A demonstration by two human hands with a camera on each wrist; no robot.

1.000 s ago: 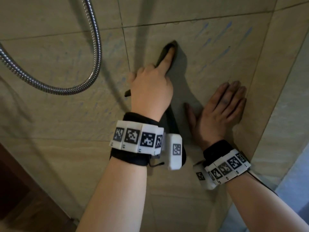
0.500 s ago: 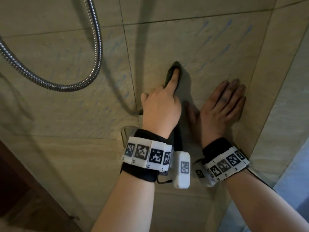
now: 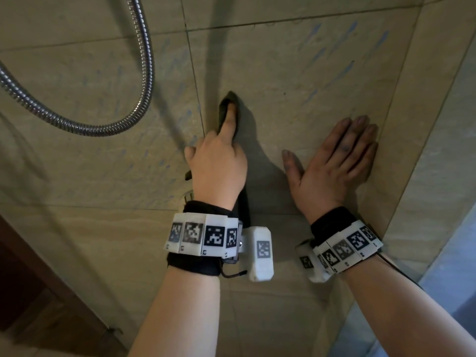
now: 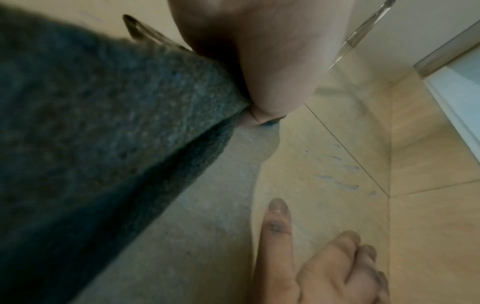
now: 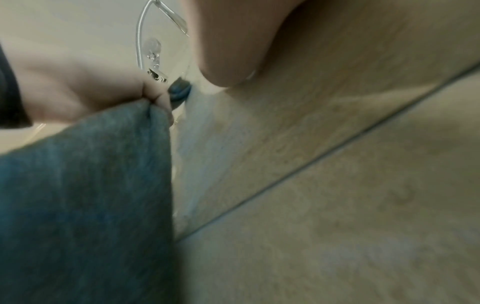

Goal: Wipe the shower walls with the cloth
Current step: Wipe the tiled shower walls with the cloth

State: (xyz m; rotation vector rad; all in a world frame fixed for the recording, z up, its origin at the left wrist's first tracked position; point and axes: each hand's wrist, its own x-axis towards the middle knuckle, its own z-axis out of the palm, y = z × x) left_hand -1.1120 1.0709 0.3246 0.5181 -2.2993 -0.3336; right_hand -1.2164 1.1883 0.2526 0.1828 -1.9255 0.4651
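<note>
The beige tiled shower wall fills the head view and carries faint blue streaks. My left hand grips a dark grey-blue cloth and presses it on the wall, index finger stretched along it, other fingers curled. The cloth's tail hangs past the wrist. In the left wrist view the cloth is bunched under the palm. My right hand lies flat on the wall to the right, fingers straight, holding nothing; its fingers also show in the left wrist view. The cloth fills the right wrist view's lower left.
A metal shower hose loops down the wall at upper left. A chrome fitting peeks out behind my left wrist. The wall's corner runs just right of my right hand. Dark wood shows at lower left.
My left hand slid the cloth down the wall, then a little to the left, away from my right hand. The right hand stayed flat in place.
</note>
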